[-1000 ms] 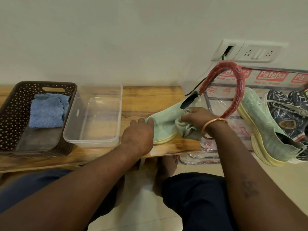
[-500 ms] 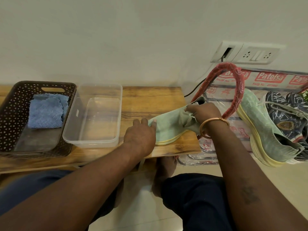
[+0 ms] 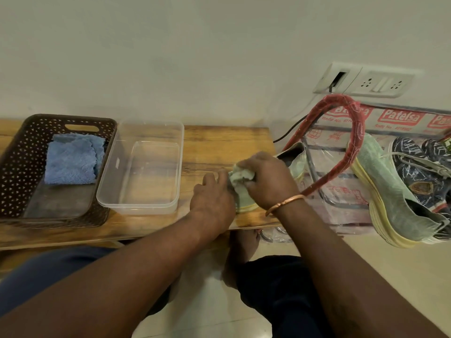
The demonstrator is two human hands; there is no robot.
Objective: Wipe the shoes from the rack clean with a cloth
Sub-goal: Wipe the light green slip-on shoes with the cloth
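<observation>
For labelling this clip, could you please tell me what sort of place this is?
Probably a home, perhaps an entryway: a shoe rack holding sneakers stands on a tiled floor beside a low wooden bench, with a wall socket above.

a home: shoe rack, wall socket, tiled floor

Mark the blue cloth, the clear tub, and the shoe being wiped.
blue cloth [image 3: 70, 163]: head view, middle of the folded cloth.
clear tub [image 3: 139, 208]: head view, near wall.
shoe [image 3: 298, 163]: head view, mint heel fabric.
</observation>
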